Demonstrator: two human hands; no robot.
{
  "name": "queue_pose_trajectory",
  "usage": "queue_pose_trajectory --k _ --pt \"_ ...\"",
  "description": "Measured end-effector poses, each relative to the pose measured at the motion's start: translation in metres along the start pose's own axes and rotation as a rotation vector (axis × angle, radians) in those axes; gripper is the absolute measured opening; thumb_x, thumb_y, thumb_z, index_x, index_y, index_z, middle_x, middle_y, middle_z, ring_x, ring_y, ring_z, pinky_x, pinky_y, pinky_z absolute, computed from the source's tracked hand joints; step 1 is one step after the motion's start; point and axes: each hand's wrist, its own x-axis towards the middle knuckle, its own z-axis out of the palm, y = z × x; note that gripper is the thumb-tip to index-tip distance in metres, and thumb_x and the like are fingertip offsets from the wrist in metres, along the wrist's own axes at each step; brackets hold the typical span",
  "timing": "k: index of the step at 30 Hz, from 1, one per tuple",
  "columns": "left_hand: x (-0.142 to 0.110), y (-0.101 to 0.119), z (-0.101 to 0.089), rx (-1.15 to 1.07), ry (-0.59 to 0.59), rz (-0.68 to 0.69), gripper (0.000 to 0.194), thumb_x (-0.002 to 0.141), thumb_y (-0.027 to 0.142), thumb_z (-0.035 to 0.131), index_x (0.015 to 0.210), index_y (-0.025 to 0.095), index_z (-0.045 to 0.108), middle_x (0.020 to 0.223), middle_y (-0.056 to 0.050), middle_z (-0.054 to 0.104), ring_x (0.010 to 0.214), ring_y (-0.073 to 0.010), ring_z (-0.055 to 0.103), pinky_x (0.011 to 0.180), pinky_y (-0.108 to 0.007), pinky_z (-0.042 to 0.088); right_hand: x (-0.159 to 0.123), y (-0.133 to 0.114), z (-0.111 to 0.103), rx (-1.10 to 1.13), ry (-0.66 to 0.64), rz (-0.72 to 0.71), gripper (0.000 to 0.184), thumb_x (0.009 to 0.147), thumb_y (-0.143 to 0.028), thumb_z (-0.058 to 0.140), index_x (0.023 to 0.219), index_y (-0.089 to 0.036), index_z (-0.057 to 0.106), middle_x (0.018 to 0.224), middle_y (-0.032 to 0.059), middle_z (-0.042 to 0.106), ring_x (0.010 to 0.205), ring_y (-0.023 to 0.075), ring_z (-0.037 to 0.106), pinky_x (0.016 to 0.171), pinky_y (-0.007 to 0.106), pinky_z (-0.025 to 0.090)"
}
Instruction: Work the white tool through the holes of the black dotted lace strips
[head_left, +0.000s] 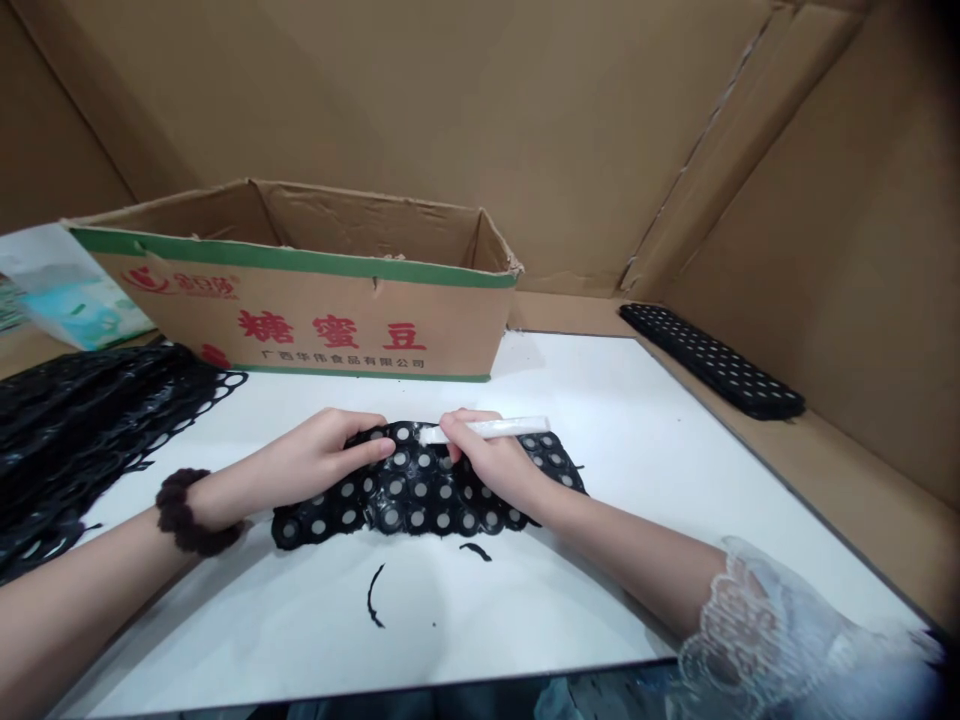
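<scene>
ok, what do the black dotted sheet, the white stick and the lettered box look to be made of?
Black dotted sheet: probably rubber or soft plastic; glossy patches catch the light among pale discs.
White stick: likely plastic, judging by its smooth, slightly shiny surface; not certain.
Lettered box: cardboard, mostly matte, printed red and green; bare brown inside, worn rim.

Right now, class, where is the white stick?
In the head view, the white stick is just right of centre, in the right hand, its left end by the far edge of the dotted sheet beneath.
</scene>
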Motion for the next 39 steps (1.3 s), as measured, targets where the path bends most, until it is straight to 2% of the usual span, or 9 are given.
queue_pose_trajectory --k 7,11,18,21,23,26,28,33,39 --pt "0.001 0.003 0.001 -0.105 -0.060 -0.055 0.033 0.086 0.044 0.036 0.081 0.017 0.055 0.077 0.000 0.059 0.073 -0.0173 0.052 0.069 -0.027 0.042 -0.003 -0.001 0.001 -0.044 0.003 -0.038 0.038 0.089 -0.036 0.032 0.056 -0.018 0.039 0.060 -0.0026 0.042 0.063 0.0114 0.042 0.065 0.025 0.033" --pt "0.000 0.003 0.002 -0.017 -0.025 -0.031 0.034 0.088 0.044 0.033 0.078 0.017 0.052 0.073 0.001 0.057 0.069 -0.0151 0.050 0.064 -0.025 0.038 -0.003 -0.001 0.002 -0.157 -0.010 -0.057 0.038 0.089 -0.037 0.034 0.057 -0.019 0.038 0.062 -0.0017 0.040 0.069 0.0126 0.043 0.067 0.026 0.034" --pt "-0.006 0.008 0.013 0.279 0.044 0.064 0.029 0.091 0.036 0.030 0.073 0.019 0.044 0.061 0.003 0.048 0.056 -0.0131 0.044 0.057 -0.024 0.032 0.003 0.007 0.008 -0.488 -0.126 -0.311 0.030 0.091 -0.031 0.033 0.062 -0.020 0.031 0.065 -0.0006 0.041 0.069 0.0138 0.038 0.069 0.027 0.034" --pt "-0.006 0.009 0.017 0.418 0.069 0.081 0.027 0.090 0.034 0.030 0.071 0.019 0.041 0.058 0.002 0.045 0.055 -0.0144 0.044 0.055 -0.026 0.029 0.006 0.009 0.011 -0.554 -0.111 -0.345 0.027 0.091 -0.029 0.033 0.065 -0.020 0.033 0.067 0.0000 0.042 0.069 0.0140 0.038 0.071 0.028 0.033" --pt "-0.005 0.009 0.015 0.379 0.081 0.042 0.027 0.090 0.036 0.030 0.073 0.019 0.043 0.059 0.002 0.047 0.055 -0.0144 0.045 0.055 -0.025 0.030 0.007 0.009 0.009 -0.467 -0.068 -0.292 0.029 0.089 -0.029 0.035 0.062 -0.020 0.033 0.064 -0.0011 0.041 0.068 0.0135 0.039 0.069 0.028 0.033" --pt "-0.001 0.007 0.009 0.198 0.083 -0.036 0.029 0.089 0.040 0.031 0.074 0.019 0.045 0.063 0.002 0.052 0.059 -0.0139 0.048 0.058 -0.024 0.034 0.007 0.007 0.003 -0.221 -0.012 -0.113 0.036 0.088 -0.035 0.036 0.056 -0.019 0.033 0.058 -0.0027 0.038 0.062 0.0119 0.041 0.063 0.026 0.033" --pt "0.001 0.005 0.005 0.076 0.049 -0.057 0.031 0.088 0.041 0.033 0.071 0.019 0.048 0.067 0.002 0.055 0.065 -0.0143 0.050 0.062 -0.024 0.037 0.006 0.006 -0.001 -0.104 -0.029 -0.038 0.040 0.087 -0.035 0.036 0.051 -0.019 0.034 0.057 -0.0026 0.040 0.061 0.0116 0.043 0.064 0.026 0.034" --pt "0.003 -0.001 0.001 -0.063 -0.004 -0.151 0.030 0.083 0.042 0.040 0.074 0.018 0.054 0.075 0.001 0.059 0.071 -0.0154 0.051 0.064 -0.024 0.040 0.005 0.001 -0.002 -0.104 -0.120 -0.092 0.040 0.084 -0.024 0.042 0.045 -0.018 0.038 0.062 -0.0003 0.048 0.078 0.0143 0.047 0.078 0.028 0.034" --pt "0.001 -0.004 0.001 -0.076 -0.121 -0.218 0.034 0.077 0.048 0.048 0.064 0.018 0.044 0.060 0.004 0.043 0.054 -0.0105 0.038 0.047 -0.021 0.031 0.003 0.002 0.000 -0.227 -0.130 -0.137 0.041 0.085 -0.024 0.042 0.045 -0.018 0.041 0.069 0.0013 0.050 0.082 0.0153 0.044 0.080 0.031 0.035"
